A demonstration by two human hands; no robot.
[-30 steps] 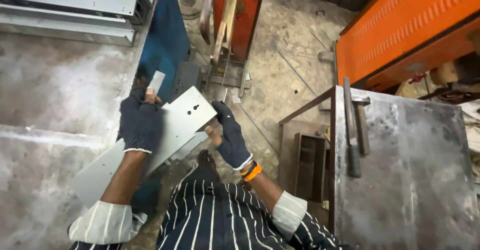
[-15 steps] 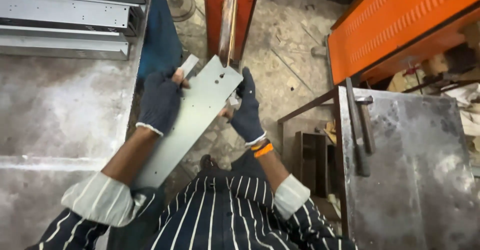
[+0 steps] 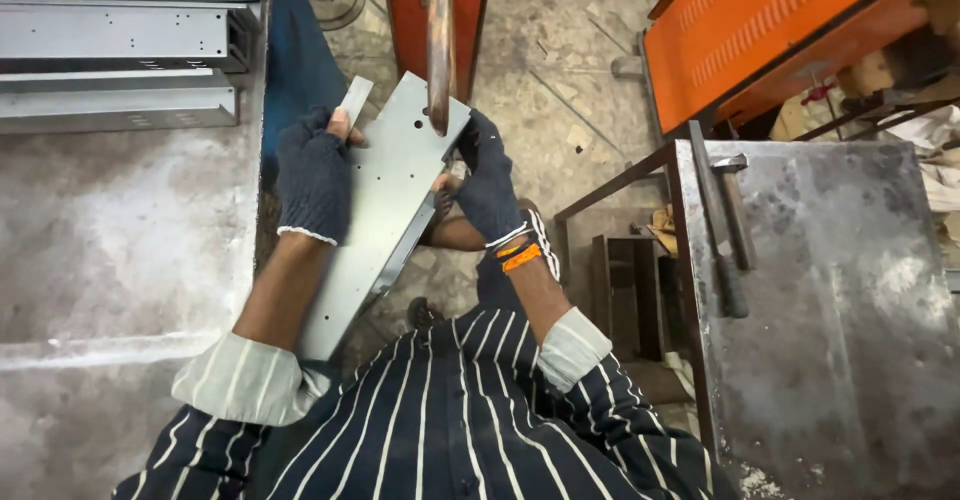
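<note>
Head view: the gloved left hand (image 3: 315, 175) grips the left edge of a long grey metal panel (image 3: 385, 195) while the gloved right hand (image 3: 488, 182) clasps its right edge, holding it tilted above the floor (image 3: 560, 80), beside the worn table (image 3: 120, 230).

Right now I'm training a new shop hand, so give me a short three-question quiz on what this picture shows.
1. True or false: both hands wear dark gloves.
2. Which hand grips the long grey metal panel by its far left edge? A) left hand B) right hand
3. Fill in: the long hammer lies on the ____ metal table at the person's right.

Key: 1 true. 2 A. 3 grey. The right hand holds the panel's right edge, near the rusty vertical bar. Stacked grey channels lie on the left bench.
</note>
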